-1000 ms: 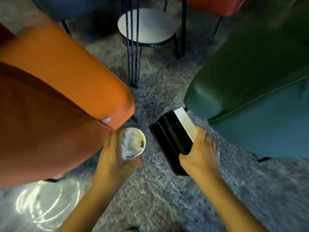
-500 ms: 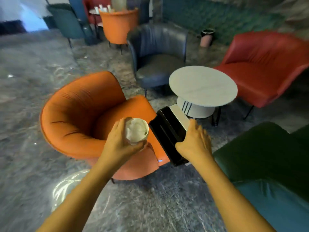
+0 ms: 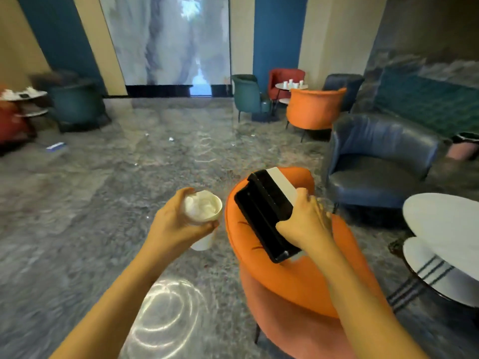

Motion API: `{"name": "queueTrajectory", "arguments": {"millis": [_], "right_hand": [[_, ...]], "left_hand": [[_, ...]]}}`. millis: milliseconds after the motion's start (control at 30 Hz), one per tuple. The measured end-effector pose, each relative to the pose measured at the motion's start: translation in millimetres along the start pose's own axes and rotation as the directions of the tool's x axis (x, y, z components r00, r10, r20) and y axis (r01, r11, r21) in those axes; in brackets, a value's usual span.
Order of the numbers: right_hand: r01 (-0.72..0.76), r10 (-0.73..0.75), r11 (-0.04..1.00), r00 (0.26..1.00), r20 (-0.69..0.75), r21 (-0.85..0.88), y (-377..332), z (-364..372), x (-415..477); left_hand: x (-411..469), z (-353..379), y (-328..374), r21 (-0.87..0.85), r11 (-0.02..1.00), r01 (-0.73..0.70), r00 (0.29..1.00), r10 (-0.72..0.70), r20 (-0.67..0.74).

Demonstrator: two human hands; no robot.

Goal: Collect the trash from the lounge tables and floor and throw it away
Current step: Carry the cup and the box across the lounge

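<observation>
View has lifted off the floor (image 3: 77, 203); left hand (image 3: 178, 224) fingers stay curled round tissue-stuffed cup (image 3: 204, 211), right hand (image 3: 305, 224) stays clamped on box (image 3: 261, 211) beside it, scraps (image 3: 171, 139) well beyond fingers, so more collecting likely.

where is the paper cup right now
Head view, left of centre: the paper cup is gripped by the left hand, beside the black box in the right hand.

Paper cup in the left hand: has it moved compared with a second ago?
Yes. It was low by the seat edge of the orange armchair; now the left hand holds the paper cup higher, left of its backrest.
</observation>
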State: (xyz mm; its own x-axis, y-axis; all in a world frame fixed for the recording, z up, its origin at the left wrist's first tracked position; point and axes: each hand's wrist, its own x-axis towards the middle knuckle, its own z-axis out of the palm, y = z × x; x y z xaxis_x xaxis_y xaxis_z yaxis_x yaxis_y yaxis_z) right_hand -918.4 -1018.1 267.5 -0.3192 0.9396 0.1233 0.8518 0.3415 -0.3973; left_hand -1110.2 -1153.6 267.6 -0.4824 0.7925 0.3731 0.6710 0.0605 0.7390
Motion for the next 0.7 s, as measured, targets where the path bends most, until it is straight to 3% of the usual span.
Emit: {"name": "queueTrajectory", "arguments": {"millis": [300,467,700], "right_hand": [[0.058,-0.058,0.998,0.995,0.080,-0.001,-165,82,116],[0.041,-0.040,0.999,0.995,0.089,-0.014,-202,133,209],[-0.019,0.020,1.000,0.997,0.068,-0.015,-246,192,398]], "left_hand": [[108,-101,-137,-0.028,0.988,0.152,0.987,-0.153,-0.048],[201,-98,-210,-0.022,0.980,0.197,0.978,-0.198,-0.068],[396,-55,-291,-0.026,0.990,0.141,0.990,-0.140,0.033]]}}
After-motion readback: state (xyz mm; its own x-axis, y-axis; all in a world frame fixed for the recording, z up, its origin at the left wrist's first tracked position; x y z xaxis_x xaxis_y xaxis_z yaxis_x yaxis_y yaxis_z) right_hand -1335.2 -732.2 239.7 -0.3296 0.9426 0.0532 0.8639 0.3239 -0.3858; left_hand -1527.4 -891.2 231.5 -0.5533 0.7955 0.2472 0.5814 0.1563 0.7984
